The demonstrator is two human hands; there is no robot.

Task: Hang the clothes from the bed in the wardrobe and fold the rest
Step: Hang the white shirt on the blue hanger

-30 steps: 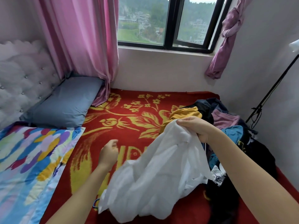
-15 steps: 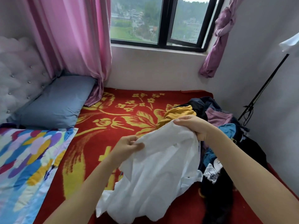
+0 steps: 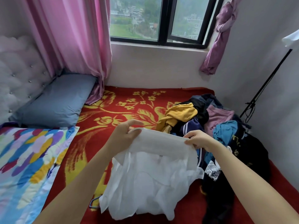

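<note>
A thin white garment [image 3: 150, 180] hangs over the red bed blanket [image 3: 113, 113], stretched by its upper edge between both hands. My left hand [image 3: 125, 136] grips the left end of that edge. My right hand [image 3: 198, 139] pinches the right end. A pile of clothes [image 3: 218, 126] lies on the right of the bed, with yellow, purple, blue, navy and black pieces. Part of a blue hanger [image 3: 93, 202] pokes out from under the white garment's lower left corner.
A grey pillow [image 3: 56, 102] and a multicoloured quilt [image 3: 27, 159] lie on the left by the padded headboard [image 3: 17, 73]. Pink curtains [image 3: 76, 38] flank the window. A black stand [image 3: 265, 84] leans by the right wall. The wardrobe is not in view.
My left hand came up from the blanket and took hold of the white garment. Both hands then moved apart, spreading its upper edge. The yellow and navy clothes behind are now uncovered.
</note>
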